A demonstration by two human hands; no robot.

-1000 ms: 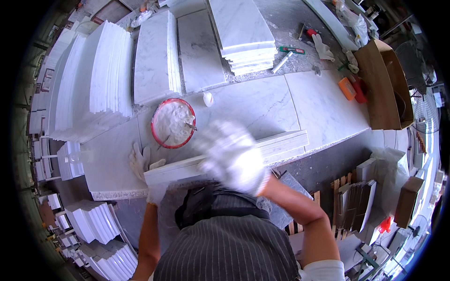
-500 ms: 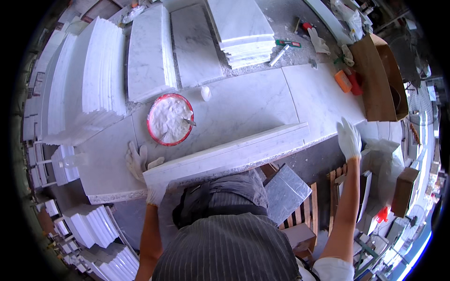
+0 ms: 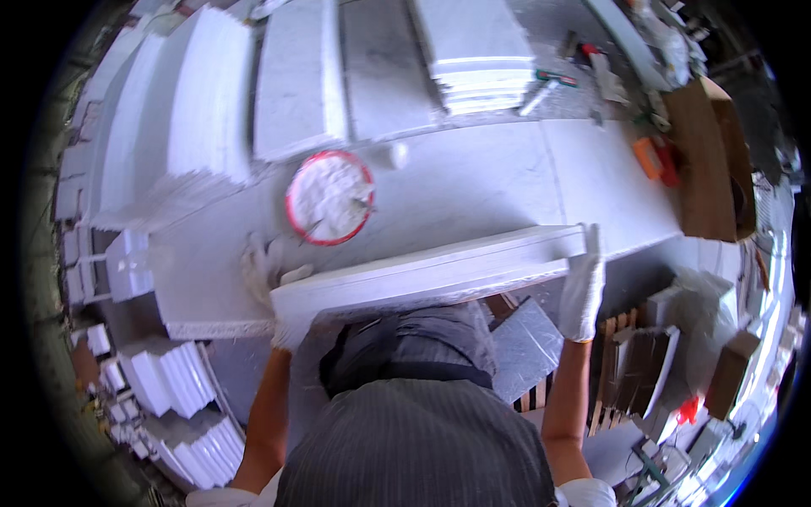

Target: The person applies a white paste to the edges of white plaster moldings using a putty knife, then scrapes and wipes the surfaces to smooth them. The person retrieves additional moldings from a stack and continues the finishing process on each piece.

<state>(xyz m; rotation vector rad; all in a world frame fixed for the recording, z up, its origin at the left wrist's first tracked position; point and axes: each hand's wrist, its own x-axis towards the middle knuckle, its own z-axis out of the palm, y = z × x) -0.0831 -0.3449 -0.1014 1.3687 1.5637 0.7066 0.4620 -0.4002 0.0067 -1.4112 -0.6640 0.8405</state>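
Looking down from the head view, a long white marble strip (image 3: 431,275) lies across the near edge of the counter (image 3: 473,182), running left to right just in front of the person's body. Both hands are in white gloves and both are on that strip. The left hand (image 3: 274,283) sits at its left end, fingers spread over the top with the palm wrapped around the end, so it's clamped on the stone. The right hand (image 3: 583,287) is at the right end, fingers pointing away and pressed flat against the end face, thumb side under the edge; gripping it too as far as I can tell.

Just beyond the strip, a bit left of middle, there's a round red-rimmed bowl (image 3: 329,197) full of white powder or paste with a small tool stuck in it. Not touching the strip, but near.

Farther back are stacks of white marble slabs (image 3: 473,55), plus more on the far left. On the right there's a brown cardboard box (image 3: 705,160) and an orange tool (image 3: 655,159) next to it.
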